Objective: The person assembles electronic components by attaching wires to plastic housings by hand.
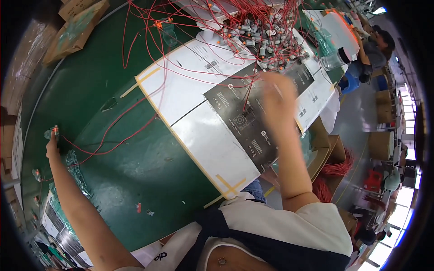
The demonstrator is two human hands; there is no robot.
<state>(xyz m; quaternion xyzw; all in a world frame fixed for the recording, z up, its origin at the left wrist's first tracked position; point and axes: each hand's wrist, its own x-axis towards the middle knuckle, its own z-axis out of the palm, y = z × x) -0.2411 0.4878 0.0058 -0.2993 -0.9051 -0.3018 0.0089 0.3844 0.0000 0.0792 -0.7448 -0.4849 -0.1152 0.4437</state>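
At the far left edge of the green table, my left hand [52, 148] is closed round a small clear plastic part with an orange piece [54, 131]. Red wires trail from it across the table. My right hand [279, 90] is smeared by motion above a dark printed sheet [242, 119], close to the near side of a heap of small grey cylindrical parts [264, 40] on red wires. Whether its fingers hold anything is hidden by the blur. Another clear part with an orange piece [169, 34] stands left of the heap.
White sheets [212, 135] edged with yellow tape cover the green table [149, 180]. Green-tinted clear plastic pieces [74, 169] lie near my left forearm. A clear jar [334, 59] stands at right, below a co-worker's place. Cartons [74, 38] sit at upper left; an open box [332, 153] holds red wires.
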